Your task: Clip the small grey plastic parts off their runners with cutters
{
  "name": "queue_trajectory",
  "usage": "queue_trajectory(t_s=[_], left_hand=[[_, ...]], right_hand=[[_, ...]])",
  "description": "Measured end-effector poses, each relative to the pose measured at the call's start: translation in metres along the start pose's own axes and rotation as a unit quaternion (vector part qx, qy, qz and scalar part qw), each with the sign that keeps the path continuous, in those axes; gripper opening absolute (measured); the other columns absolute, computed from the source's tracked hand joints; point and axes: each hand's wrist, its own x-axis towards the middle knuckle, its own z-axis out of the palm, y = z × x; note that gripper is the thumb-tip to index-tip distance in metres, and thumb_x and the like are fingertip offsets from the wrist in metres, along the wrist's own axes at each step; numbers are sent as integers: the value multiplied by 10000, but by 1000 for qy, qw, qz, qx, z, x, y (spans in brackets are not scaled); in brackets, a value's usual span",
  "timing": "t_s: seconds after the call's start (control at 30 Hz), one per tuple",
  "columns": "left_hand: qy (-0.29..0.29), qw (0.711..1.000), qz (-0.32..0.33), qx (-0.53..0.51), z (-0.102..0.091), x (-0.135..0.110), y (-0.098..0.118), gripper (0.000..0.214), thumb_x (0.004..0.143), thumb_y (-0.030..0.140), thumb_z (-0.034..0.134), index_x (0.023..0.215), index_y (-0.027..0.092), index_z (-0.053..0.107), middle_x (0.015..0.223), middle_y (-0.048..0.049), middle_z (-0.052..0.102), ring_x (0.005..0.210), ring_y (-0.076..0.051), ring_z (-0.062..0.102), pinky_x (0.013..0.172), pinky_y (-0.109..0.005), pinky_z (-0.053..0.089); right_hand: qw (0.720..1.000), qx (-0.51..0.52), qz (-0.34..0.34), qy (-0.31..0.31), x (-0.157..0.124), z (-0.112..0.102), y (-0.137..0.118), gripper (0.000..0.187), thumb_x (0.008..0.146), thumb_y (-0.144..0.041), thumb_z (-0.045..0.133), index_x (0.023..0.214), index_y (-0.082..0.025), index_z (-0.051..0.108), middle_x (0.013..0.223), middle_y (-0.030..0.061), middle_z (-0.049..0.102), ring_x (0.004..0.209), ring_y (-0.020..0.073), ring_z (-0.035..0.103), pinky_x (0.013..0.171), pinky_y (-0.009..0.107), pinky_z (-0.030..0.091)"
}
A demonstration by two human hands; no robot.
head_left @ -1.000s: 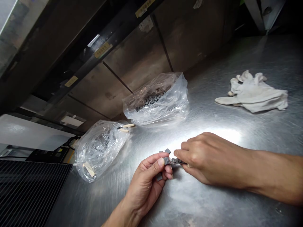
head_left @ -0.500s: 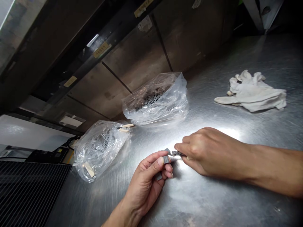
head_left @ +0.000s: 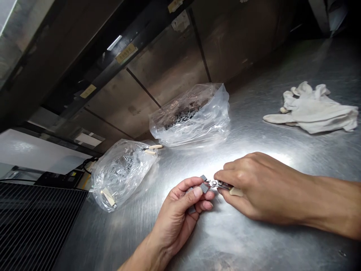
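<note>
My left hand [head_left: 180, 209] is closed around several small grey block-shaped parts [head_left: 203, 187], pinched between thumb and fingers just above the steel table [head_left: 254, 241]. My right hand [head_left: 251, 184] is closed on a small metal cutter [head_left: 218, 184] with a pale handle. The cutter's tip touches the grey part at my left fingertips. Both hands meet over the bright spot in the middle of the table.
Two clear plastic bags hold small grey parts: one bag [head_left: 121, 173] to the left, one bag [head_left: 194, 114] farther back by the wall. White cloth gloves [head_left: 316, 109] lie at the right. A dark ribbed panel [head_left: 34, 229] sits at the lower left.
The cutter tip lifted slightly off the grey part, then came back against it. Both hands stayed close together; the view shifted a little.
</note>
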Motion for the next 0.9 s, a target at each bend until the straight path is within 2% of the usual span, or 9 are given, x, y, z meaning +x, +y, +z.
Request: queue_trajectory(t_s=[0.17,0.47,0.9], left_hand=[[-13,1000,1,-3,-1,0,0,210,725,105,884,922,135,821,806,-109,790,711,-125,725,694,-174,587],[-25,1000,-7,4,-2,0,-2,161,768,99,851,917,134,804,830,-108,792,743,-125,726,738,-186,585],[-23,1000,-3,9,-3,0,-1,153,791,94,823,936,129,788,868,-106,783,747,-128,716,737,-197,576]], right_hand=[[1000,11,-6,4,0,1,-2,125,855,-291,586,773,-225,654,699,15,637,619,178,593,583,333,256],[998,-3,-44,33,0,2,1,83,835,-242,624,765,-213,659,686,5,634,586,172,564,578,328,293],[996,-8,-82,36,4,-1,6,106,859,-229,597,776,-203,659,685,6,628,576,158,529,585,332,274]])
